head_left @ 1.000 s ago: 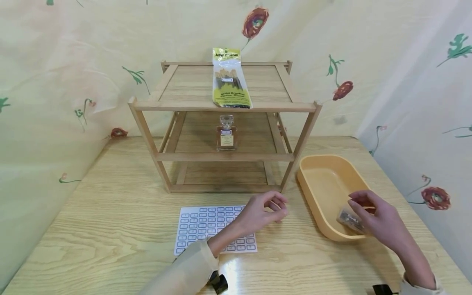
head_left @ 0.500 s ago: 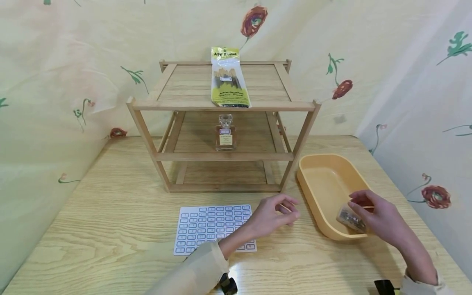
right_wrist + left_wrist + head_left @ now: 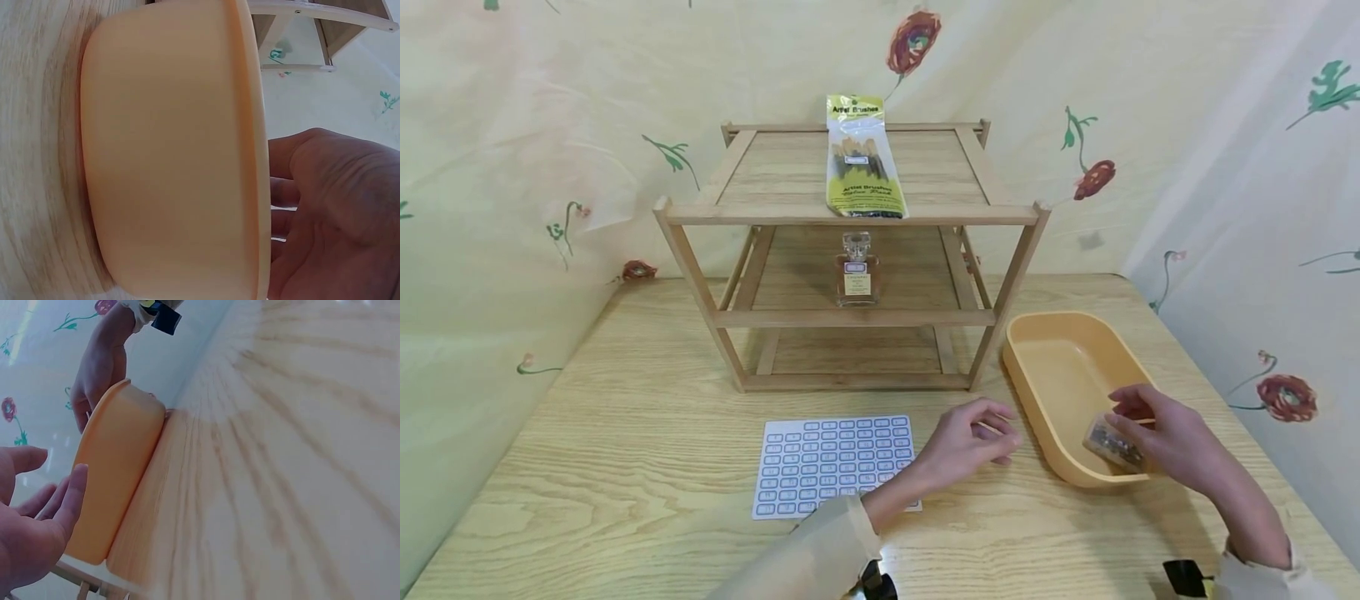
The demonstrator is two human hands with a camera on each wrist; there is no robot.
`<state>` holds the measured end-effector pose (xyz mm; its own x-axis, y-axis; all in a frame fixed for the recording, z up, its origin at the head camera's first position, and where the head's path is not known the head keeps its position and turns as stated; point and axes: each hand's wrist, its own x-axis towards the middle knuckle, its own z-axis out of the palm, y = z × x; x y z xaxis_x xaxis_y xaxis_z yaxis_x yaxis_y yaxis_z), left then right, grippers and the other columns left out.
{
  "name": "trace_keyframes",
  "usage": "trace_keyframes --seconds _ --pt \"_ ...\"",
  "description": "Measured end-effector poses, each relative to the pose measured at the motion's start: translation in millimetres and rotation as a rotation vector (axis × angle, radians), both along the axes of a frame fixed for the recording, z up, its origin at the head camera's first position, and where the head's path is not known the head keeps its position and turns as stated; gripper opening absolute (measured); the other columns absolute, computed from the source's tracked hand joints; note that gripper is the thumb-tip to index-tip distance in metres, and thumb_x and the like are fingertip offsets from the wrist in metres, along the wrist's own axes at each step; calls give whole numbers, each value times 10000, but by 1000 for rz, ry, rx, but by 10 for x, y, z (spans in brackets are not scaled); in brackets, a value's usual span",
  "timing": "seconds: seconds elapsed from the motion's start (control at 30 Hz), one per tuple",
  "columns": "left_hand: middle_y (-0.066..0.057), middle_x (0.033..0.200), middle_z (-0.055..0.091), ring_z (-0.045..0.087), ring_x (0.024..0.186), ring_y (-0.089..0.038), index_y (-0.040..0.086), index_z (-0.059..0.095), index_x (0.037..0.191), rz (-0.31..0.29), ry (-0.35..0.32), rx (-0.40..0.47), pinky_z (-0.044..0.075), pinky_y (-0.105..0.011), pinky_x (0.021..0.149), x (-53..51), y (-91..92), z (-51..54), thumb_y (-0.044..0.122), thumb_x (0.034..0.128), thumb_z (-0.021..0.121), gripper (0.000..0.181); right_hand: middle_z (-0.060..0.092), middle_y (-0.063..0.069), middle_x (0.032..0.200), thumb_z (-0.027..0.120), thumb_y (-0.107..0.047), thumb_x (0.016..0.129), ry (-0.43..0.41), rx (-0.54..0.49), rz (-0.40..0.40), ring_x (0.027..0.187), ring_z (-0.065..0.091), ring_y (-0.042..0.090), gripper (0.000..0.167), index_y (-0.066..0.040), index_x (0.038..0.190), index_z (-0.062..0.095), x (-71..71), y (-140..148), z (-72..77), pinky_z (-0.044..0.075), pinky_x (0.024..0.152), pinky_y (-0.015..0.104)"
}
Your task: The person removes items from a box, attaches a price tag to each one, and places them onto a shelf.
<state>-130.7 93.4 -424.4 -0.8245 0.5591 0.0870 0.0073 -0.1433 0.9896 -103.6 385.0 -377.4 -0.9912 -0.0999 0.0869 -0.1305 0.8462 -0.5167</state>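
In the head view, my right hand (image 3: 1176, 437) reaches over the near right rim of the yellow-orange plastic bin (image 3: 1033, 396). Its fingers bend down beside a small clear case (image 3: 1108, 443) with tiny mottled pieces inside, lying in the bin. The thumb overlaps the case's upper edge; whether the fingers grip it is hidden. In the right wrist view, the bin's wall (image 3: 169, 150) covers the fingertips of that hand (image 3: 340, 219). My left hand (image 3: 973, 437) hovers just left of the bin, fingers loosely bent, holding nothing. A white sheet of numbered labels (image 3: 820, 458) lies partly under the left forearm.
A wooden three-tier shelf (image 3: 853, 318) stands behind. A pack of artist brushes (image 3: 865, 171) lies on its top tier, and a perfume bottle (image 3: 857, 279) stands on the middle one. Both bear small labels. Flowered cloth (image 3: 587, 108) hangs around the wood-grain table (image 3: 625, 450).
My left hand has moved right, from over the label sheet's right edge toward the bin. The right hand stays almost still at the case, whose look has shifted slightly.
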Motion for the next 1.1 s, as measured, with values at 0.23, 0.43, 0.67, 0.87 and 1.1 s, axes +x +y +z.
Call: trace_keyframes --seconds 0.23,0.43,0.67,0.87,1.1 --pt "-9 1006 673 739 877 -333 -88 617 1266 4 -80 53 617 -322 766 15 85 -30 12 968 700 326 665 292 1065 675 -58 1002 -93 44 -13 983 659 473 314 170 1194 576 -32 10 49 585 794 472" --pt "19 987 669 747 848 -282 -82 619 1271 16 -106 62 614 -321 782 2 135 -67 58 965 707 347 653 337 1065 652 -43 1008 -114 68 -6 987 650 505 327 211 1191 558 -49 7 47 544 836 610" --pt "11 962 670 744 850 -292 -88 627 1242 32 -143 103 614 -315 776 0 217 -108 4 953 700 312 661 339 1033 642 -45 1009 -128 115 22 987 644 510 324 229 1166 571 -80 3 42 533 843 628" --pt "22 931 663 735 865 -288 -86 632 1224 44 -168 130 614 -320 779 12 290 -125 -16 952 701 289 672 327 1005 643 -24 1000 -136 148 56 985 648 507 307 241 1141 580 -105 2 38 534 835 621" --pt "24 938 660 736 847 -286 -79 629 1240 49 -169 110 613 -317 781 45 357 -114 -9 946 716 315 660 329 1017 655 -19 987 -203 163 82 994 636 502 341 264 1150 557 -139 14 49 533 824 615"
